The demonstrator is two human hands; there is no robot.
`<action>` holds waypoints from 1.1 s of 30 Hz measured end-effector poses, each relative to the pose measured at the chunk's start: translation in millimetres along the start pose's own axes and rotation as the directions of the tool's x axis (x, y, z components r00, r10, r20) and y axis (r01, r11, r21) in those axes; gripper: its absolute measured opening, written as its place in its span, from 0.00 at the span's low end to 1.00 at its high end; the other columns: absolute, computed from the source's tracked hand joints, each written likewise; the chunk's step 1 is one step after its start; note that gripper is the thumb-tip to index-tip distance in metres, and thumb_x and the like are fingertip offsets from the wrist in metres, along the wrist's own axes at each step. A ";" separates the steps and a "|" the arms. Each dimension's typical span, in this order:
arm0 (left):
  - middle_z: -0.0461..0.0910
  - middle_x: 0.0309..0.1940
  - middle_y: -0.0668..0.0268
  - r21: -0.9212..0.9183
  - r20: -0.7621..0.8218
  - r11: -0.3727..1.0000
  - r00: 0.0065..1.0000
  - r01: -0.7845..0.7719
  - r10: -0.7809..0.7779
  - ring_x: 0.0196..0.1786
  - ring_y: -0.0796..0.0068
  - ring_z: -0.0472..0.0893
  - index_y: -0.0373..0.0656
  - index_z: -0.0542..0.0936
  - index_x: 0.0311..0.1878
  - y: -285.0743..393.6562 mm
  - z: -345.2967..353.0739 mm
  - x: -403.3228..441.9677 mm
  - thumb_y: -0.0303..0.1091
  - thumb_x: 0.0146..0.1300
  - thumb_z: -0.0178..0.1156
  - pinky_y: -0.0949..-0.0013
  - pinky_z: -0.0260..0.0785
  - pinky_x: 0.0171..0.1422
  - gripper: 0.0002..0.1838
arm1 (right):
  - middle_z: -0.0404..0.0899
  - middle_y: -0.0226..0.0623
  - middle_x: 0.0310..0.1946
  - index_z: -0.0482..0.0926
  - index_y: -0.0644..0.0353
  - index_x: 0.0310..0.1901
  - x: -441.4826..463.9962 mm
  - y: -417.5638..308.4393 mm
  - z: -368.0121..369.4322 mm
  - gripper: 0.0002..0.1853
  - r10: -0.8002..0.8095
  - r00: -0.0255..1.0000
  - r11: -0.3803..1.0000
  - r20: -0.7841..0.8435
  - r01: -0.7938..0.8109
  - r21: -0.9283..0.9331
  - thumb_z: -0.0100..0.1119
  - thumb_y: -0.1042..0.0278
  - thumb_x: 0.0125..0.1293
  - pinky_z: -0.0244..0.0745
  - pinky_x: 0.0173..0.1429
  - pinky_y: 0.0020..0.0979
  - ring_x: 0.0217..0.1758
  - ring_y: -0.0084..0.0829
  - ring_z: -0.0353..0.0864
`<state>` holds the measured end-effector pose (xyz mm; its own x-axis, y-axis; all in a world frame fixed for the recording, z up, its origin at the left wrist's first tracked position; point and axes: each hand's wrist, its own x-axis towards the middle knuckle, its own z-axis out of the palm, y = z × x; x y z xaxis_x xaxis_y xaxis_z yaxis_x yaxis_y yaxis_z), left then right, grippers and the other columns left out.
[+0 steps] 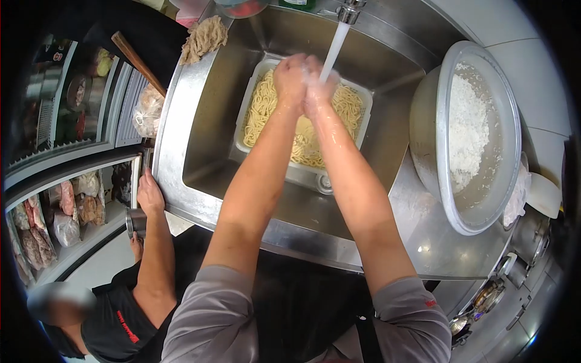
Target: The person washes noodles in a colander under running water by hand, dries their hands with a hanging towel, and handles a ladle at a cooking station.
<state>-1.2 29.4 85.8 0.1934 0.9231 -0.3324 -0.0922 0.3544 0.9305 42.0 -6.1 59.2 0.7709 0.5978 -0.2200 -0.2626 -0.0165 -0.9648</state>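
Observation:
My left hand (pixel 291 77) and my right hand (pixel 321 85) are pressed together under the stream of running water (pixel 336 49) from the faucet (pixel 350 12). Splashing and motion blur the fingers, so I cannot tell how they are bent or whether anything is between them. Water runs down my right forearm. Below my hands, yellow noodles (pixel 261 112) fill a white rectangular basket (pixel 241 130) set in the steel sink (pixel 212 142). Part of the noodles is hidden behind my hands and forearms.
On the right counter a large metal bowl (pixel 445 139) leans, with white grated-looking food (pixel 469 124) inside. A crumpled cloth (pixel 204 39) lies on the sink's left rim. At the left, a co-worker's hand (pixel 150 192) rests by an open fridge door (pixel 78 166). Pots (pixel 528 242) stand at far right.

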 end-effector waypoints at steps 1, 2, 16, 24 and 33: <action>0.85 0.44 0.51 0.178 -0.088 0.984 0.996 0.027 -0.012 0.45 0.61 0.84 0.30 0.81 0.51 -34.9 -16.3 10.9 0.35 0.65 0.61 0.62 0.76 0.52 0.18 | 0.81 0.34 0.30 0.82 0.64 0.34 12.7 53.0 -10.0 0.09 0.081 0.996 0.994 0.043 -0.078 -0.079 0.59 0.67 0.68 0.75 0.38 0.33 0.34 0.22 0.77; 0.84 0.47 0.48 0.389 -0.146 0.920 0.989 0.037 0.022 0.50 0.55 0.83 0.30 0.80 0.54 -74.9 -38.4 23.1 0.35 0.64 0.61 0.59 0.74 0.57 0.20 | 0.82 0.35 0.31 0.83 0.64 0.36 9.4 65.4 -20.9 0.10 0.176 0.984 0.959 -0.026 -0.177 -0.221 0.58 0.66 0.69 0.75 0.41 0.34 0.36 0.24 0.79; 0.52 0.80 0.49 0.591 0.160 0.750 0.868 0.297 -0.470 0.81 0.52 0.54 0.46 0.45 0.82 -149.3 -85.3 88.7 0.68 0.59 0.65 0.56 0.51 0.82 0.60 | 0.58 0.52 0.75 0.42 0.64 0.79 70.3 164.6 -101.8 0.56 0.602 0.790 0.796 0.115 -0.582 -0.166 0.68 0.48 0.62 0.69 0.72 0.43 0.72 0.46 0.69; 0.57 0.75 0.38 0.506 0.198 0.741 0.777 0.441 -0.598 0.77 0.50 0.62 0.29 0.40 0.79 -92.0 -65.5 48.2 0.68 0.49 0.73 0.42 0.57 0.75 0.73 | 0.71 0.56 0.62 0.54 0.63 0.75 58.6 165.3 -85.8 0.49 0.633 0.705 0.757 0.320 -0.651 -0.060 0.75 0.63 0.56 0.79 0.60 0.45 0.61 0.42 0.79; 0.76 0.58 0.43 0.281 0.289 0.886 0.848 0.368 -0.444 0.59 0.57 0.79 0.24 0.58 0.71 -96.0 -71.0 52.5 0.44 0.56 0.74 0.55 0.74 0.62 0.50 | 0.83 0.36 0.39 0.78 0.64 0.50 7.9 57.0 -50.8 0.20 0.348 0.893 0.935 0.286 -0.310 -0.171 0.70 0.76 0.55 0.79 0.45 0.29 0.39 0.28 0.83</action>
<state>-51.6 54.4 -31.9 0.4876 0.5825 -0.6503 0.2639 0.6117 0.7458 62.6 -43.0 -4.9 0.4308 0.7572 -0.4911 -0.3855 -0.3376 -0.8587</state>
